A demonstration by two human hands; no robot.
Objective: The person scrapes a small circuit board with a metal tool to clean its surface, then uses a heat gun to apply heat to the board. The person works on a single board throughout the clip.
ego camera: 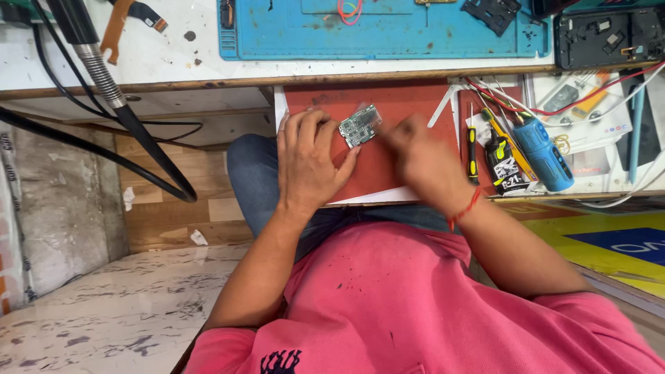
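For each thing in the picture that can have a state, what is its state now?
circuit board: bare, out of any case, pinched at its edge by the left hand's fingers.
left hand: closed on the board, resting on the red mat.
right hand: blurred; what it holds, if anything, cannot be told.
yellow-handled screwdriver: lying untouched beside the mat.
blue tool: lying on its side.
blue work mat: flat on the upper shelf.

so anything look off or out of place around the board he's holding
Little stands out. The circuit board sits tilted at the left hand fingertips over the red mat. The right hand is motion-blurred. The white bench is stained.
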